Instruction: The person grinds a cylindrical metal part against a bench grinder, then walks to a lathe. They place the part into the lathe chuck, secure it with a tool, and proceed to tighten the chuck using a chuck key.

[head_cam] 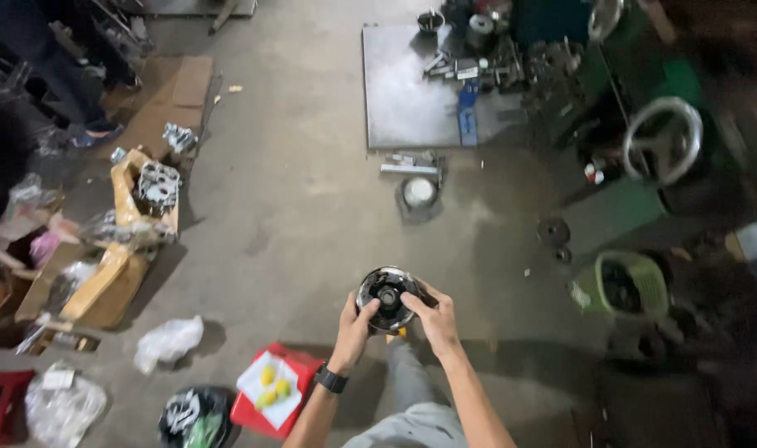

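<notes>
Both your hands are up in front of you, clamped on a round metal part, dark hub in the middle, shiny rim. Your left hand wraps the left edge, thumb up on the face; watch on that wrist. Your right hand grips the right edge, fingers curled over the rim onto the face. Part sits between the two hands, held above the concrete floor, face tilted toward you. Your knee in grey trousers is right below it.

Floor stuff: red stool to your lower left with a white sheet and small yellow pieces on it, crumpled clear plastic bag further left, cardboard box with metal castings in it near the left edge. Ahead of you a grey steel plate lies flat, loose tools piled on its right side. A small round white-topped can sits just below the plate. Green basket to the right, green machine with a handwheel behind it. Right side is blurred.
</notes>
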